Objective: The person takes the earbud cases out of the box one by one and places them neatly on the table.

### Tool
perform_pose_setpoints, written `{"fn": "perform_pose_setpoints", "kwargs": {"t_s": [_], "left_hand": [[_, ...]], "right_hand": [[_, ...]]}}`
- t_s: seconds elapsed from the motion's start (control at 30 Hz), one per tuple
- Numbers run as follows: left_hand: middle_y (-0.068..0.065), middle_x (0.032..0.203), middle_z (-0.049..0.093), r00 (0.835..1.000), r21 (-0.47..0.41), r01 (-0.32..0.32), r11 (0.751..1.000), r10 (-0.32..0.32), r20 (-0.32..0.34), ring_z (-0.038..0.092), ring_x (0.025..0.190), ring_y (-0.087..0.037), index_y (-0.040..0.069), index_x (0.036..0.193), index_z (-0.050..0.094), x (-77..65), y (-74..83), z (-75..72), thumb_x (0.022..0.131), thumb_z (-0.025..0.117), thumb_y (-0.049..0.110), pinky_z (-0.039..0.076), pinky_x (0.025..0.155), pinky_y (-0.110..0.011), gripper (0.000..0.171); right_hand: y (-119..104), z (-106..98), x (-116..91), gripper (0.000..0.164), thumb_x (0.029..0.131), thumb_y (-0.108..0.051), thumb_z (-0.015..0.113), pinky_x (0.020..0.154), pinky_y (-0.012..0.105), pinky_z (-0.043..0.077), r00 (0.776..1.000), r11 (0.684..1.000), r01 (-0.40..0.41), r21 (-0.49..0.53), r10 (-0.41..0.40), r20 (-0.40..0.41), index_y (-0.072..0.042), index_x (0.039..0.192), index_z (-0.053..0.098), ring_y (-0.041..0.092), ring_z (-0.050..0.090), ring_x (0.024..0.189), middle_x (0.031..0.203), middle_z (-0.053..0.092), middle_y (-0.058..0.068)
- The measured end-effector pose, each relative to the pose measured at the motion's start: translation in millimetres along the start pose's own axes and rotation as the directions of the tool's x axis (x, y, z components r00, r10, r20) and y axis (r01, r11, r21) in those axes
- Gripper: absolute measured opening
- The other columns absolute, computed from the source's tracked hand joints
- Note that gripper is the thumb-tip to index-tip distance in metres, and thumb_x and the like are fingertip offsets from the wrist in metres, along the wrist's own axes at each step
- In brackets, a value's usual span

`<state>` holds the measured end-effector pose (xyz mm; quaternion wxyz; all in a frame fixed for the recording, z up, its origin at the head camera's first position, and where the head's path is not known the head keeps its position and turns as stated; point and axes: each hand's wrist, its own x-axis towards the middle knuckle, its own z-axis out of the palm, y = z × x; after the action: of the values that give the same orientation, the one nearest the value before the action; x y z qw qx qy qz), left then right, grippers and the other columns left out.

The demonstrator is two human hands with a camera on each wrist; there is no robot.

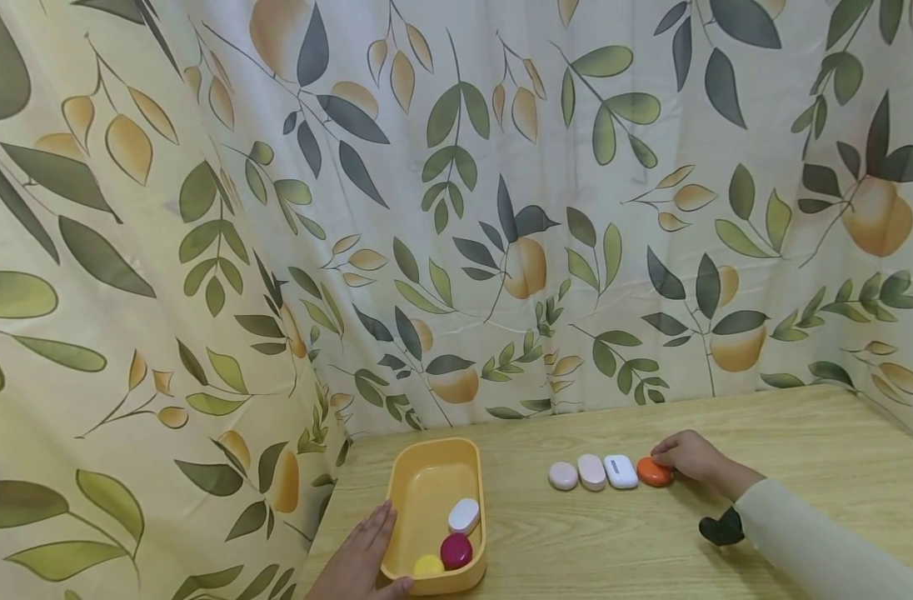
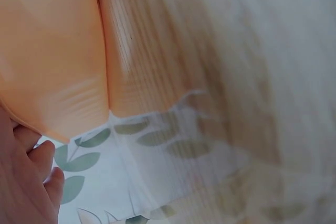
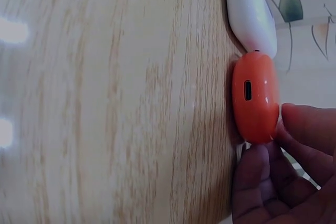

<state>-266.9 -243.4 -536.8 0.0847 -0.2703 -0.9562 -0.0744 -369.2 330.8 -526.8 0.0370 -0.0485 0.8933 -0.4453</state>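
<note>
My right hand (image 1: 692, 457) pinches the right end of a glossy orange earbud case (image 1: 655, 472) that lies on the table. In the right wrist view a charging port shows on the side of this case, with thumb and fingertips at its end. A white earbud case (image 1: 621, 472) stands right beside it, and further left come a pale pink oblong case (image 1: 591, 472) and a pale round case (image 1: 563, 476), all in one row. My left hand (image 1: 362, 554) lies with extended fingers along the left wall of a yellow tray (image 1: 481, 500), thumb near its front corner.
Inside the tray are a white oval case (image 1: 464, 516), a dark red round case (image 1: 456, 551) and a yellow one (image 1: 429, 566) partly hidden by the front rim. A black object (image 1: 720, 528) shows by my right sleeve. Patterned curtains (image 1: 441, 250) border the wooden table (image 1: 576, 550).
</note>
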Motion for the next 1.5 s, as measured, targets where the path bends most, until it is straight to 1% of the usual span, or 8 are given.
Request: {"fn": "perform_pose_setpoints", "kwargs": {"t_s": [0.13,0.17,0.33,0.4,0.57,0.83,1.2,1.5], "left_hand": [[-0.015,0.156,0.03,1.0,-0.006,-0.003,1.0,0.003,-0.005,0.031,0.14,-0.029,-0.002,0.15,0.032,-0.5,-0.1,-0.1,0.091,0.051,0.065,0.033,0.108,-0.051,0.091],[-0.015,0.156,0.03,1.0,-0.006,-0.004,1.0,0.004,-0.005,0.031,0.14,-0.029,-0.002,0.15,0.031,-0.5,-0.3,-0.1,0.091,0.051,0.065,0.033,0.108,-0.051,0.091],[-0.016,0.155,0.03,1.0,-0.009,-0.013,1.0,0.013,-0.013,0.032,0.14,-0.03,-0.003,0.15,0.032,-1.3,-2.2,-0.7,0.091,0.051,0.064,0.034,0.107,-0.052,0.091],[-0.017,0.154,0.031,0.999,0.004,-0.025,1.0,0.025,-0.029,0.034,0.139,-0.031,-0.004,0.149,0.033,-1.7,-2.5,-1.7,0.091,0.053,0.063,0.035,0.106,-0.053,0.09],[-0.018,0.154,0.032,0.998,0.031,-0.033,0.999,0.035,-0.044,0.034,0.139,-0.031,-0.005,0.148,0.033,-1.3,-1.7,-3.6,0.091,0.054,0.062,0.035,0.106,-0.052,0.091],[-0.018,0.153,0.033,0.998,0.027,-0.035,0.999,0.037,-0.059,0.035,0.138,-0.031,-0.005,0.148,0.035,-1.7,-1.2,-2.6,0.09,0.055,0.063,0.036,0.105,-0.052,0.091],[-0.016,0.155,0.03,0.999,-0.001,-0.021,1.0,0.021,-0.037,0.032,0.14,-0.029,-0.004,0.149,0.033,-2.0,-0.9,-1.1,0.09,0.053,0.064,0.034,0.107,-0.052,0.092],[-0.017,0.154,0.032,0.997,0.008,-0.041,0.999,0.042,-0.066,0.033,0.14,-0.029,-0.004,0.148,0.034,-1.6,0.2,0.3,0.09,0.055,0.063,0.036,0.106,-0.052,0.091]], "right_hand": [[-0.6,-2.6,0.0,0.023,0.09,-0.003,0.061,0.059,0.029,0.049,1.0,1.0,-0.008,0.018,0.008,0.007,0.017,0.102,0.064,0.018,0.054,0.069,0.08,0.061,0.004],[7.8,-2.4,5.1,0.024,0.09,-0.004,0.062,0.059,0.029,0.049,1.0,1.0,-0.016,0.027,0.016,0.007,0.015,0.103,0.065,0.017,0.055,0.069,0.08,0.062,0.003],[5.1,-4.5,4.4,0.025,0.09,-0.004,0.062,0.058,0.028,0.048,1.0,0.999,-0.019,0.03,0.019,0.012,0.015,0.105,0.064,0.018,0.054,0.066,0.076,0.06,0.003],[-5.5,-5.9,-0.4,0.025,0.09,-0.002,0.06,0.059,0.029,0.047,1.0,1.0,-0.012,0.023,0.012,0.014,0.017,0.106,0.063,0.018,0.054,0.067,0.076,0.06,0.004],[-11.3,-8.0,2.1,0.027,0.091,-0.002,0.06,0.065,0.033,0.05,1.0,1.0,-0.006,0.029,0.006,0.017,0.018,0.109,0.061,0.02,0.055,0.074,0.086,0.063,0.007],[-23.5,-9.0,1.8,0.029,0.093,-0.002,0.056,0.067,0.036,0.051,0.999,0.995,-0.03,0.091,0.026,0.047,0.019,0.113,0.058,0.021,0.053,0.074,0.086,0.058,0.008],[-36.6,-11.8,9.8,0.029,0.094,-0.005,0.059,0.076,0.042,0.054,0.998,1.0,-0.019,0.024,0.017,0.068,0.015,0.114,0.061,0.027,0.057,0.089,0.102,0.065,0.015],[-55.4,-7.5,12.0,0.021,0.092,-0.005,0.061,0.07,0.038,0.055,0.997,0.999,0.024,0.022,-0.026,0.074,0.012,0.104,0.065,0.022,0.053,0.078,0.093,0.064,0.014]]}}
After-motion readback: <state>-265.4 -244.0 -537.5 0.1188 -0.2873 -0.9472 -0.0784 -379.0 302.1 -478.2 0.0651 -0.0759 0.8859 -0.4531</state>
